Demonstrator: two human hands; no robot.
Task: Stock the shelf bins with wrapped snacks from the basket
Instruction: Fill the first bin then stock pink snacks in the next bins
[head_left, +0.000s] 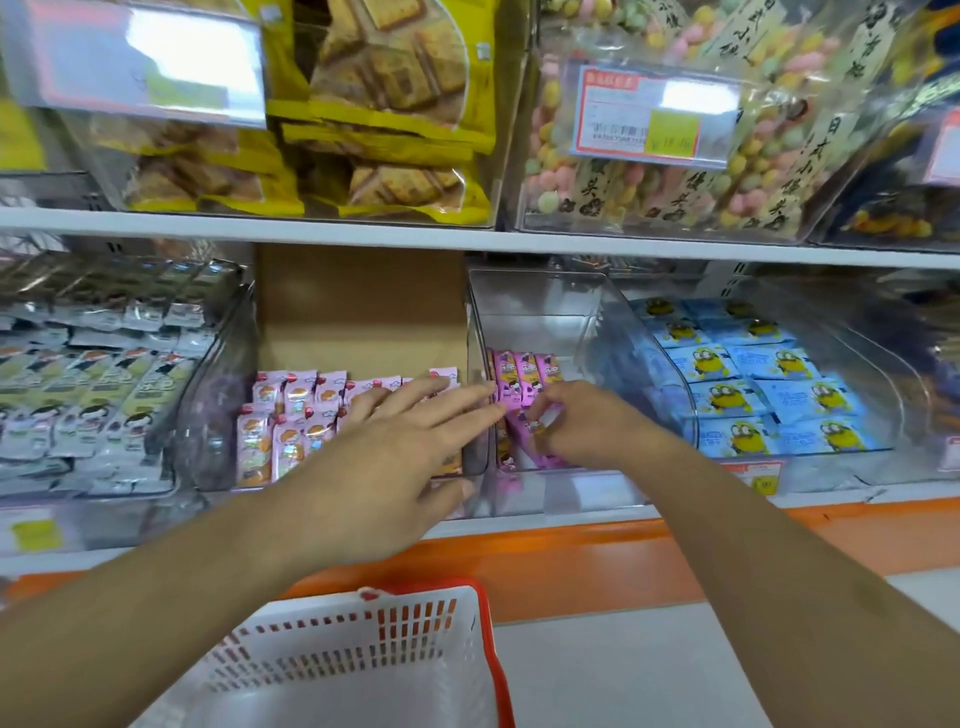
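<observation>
**Purple packets going into the clear bin**

The right hand (576, 426) was curled round a purple snack packet (535, 422), setting it among the others in the clear bin (540, 312) on the lower shelf. The left hand (395, 452) lay flat and spread, fingers straight, over the pink packets (291, 410) next door, holding nothing. The white basket (363, 654) sat below, showing no snacks in its visible part. Next, I judged, the packet needed tucking upright into its row.
</observation>
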